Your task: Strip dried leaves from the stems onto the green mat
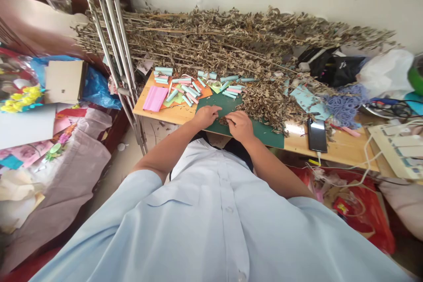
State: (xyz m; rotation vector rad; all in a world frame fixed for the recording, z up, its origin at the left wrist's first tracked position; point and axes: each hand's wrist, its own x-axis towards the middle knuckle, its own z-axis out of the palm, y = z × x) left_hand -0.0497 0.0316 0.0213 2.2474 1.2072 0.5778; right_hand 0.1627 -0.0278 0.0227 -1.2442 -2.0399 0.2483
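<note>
My left hand [206, 116] rests on a dark green cutting mat [222, 105], its fingers pointing toward my right hand [239, 125]. The right hand's fingertips pinch together at the mat's edge beside a heap of dried leaves [271, 105], and whatever lies between them is hidden. Behind both hands, several pale blue and pink paper rolls [188, 90] lie on orange and green paper sheets. A folded pink paper [155, 98] sits at their left. Long dried leafy branches [214, 39] stretch across the back of the wooden table [333, 147].
A black smartphone [317, 135] lies at the table's front right, near purple yarn [345, 105] and a black bag [337, 68]. Metal crutches [109, 39] lean at the table's left. A white power strip [396, 150] with cables sits to the right, above a red bag [360, 211].
</note>
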